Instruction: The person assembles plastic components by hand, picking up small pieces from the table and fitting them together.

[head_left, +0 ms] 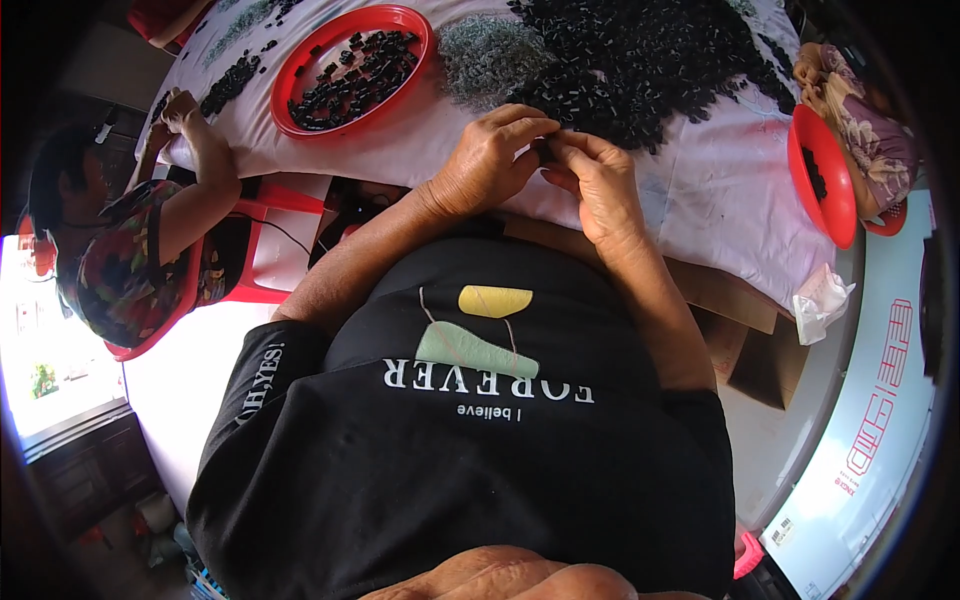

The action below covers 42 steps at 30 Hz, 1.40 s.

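My left hand (488, 160) and my right hand (606, 185) meet over the near edge of a table spread with a pale pink cloth (735, 205). Fingertips of both are pinched together around a small black piece (543, 149), mostly hidden by the fingers. Just beyond them lies a wide heap of small black plastic pieces (640, 75). Beside that heap, to its left, is a mound of small silvery-grey metal parts (490, 62). A round red tray (282, 98) farther left holds scattered black pieces.
A person (110, 220) sits at the left by a red plastic chair (275, 200), and another person's patterned sleeve (870, 135) shows at the right. Near that sleeve is a red basin (840, 205) with black pieces. A crumpled white plastic bag (823, 302) hangs at the table's right corner; cardboard boxes (735, 340) stand below.
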Motion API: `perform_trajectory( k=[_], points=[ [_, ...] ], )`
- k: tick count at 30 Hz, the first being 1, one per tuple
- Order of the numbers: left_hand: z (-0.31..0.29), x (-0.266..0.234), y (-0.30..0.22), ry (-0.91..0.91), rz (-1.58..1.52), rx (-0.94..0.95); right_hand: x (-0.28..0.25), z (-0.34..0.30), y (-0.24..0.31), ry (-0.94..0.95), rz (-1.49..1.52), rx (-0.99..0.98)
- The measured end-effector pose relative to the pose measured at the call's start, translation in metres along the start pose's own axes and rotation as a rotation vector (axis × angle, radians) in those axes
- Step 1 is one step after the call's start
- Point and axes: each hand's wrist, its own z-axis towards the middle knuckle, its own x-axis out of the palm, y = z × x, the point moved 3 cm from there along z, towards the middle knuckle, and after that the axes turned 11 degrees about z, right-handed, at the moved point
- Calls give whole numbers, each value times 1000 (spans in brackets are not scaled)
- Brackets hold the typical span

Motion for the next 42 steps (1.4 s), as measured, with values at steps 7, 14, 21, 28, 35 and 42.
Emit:
perform_trajectory(
  k=[7,14,21,28,35,42],
  points=[
    [0,-1,-1,-35,-35,8,2,-2,3,4,-28,-34],
    [-2,-3,-2,-68,-47,31,6,-5,5,32,-13,-35],
    [0,-9,-7,-137,-46,57,13,-11,10,41,46,-62],
    [0,-9,-6,-125,-15,46,11,-11,6,12,134,-12],
    [1,-8,-7,-120,-24,43,16,-13,9,33,25,-123],
    [2,-12,-6,-119,-33,89,19,-16,11,55,-55,-200]
  ],
)
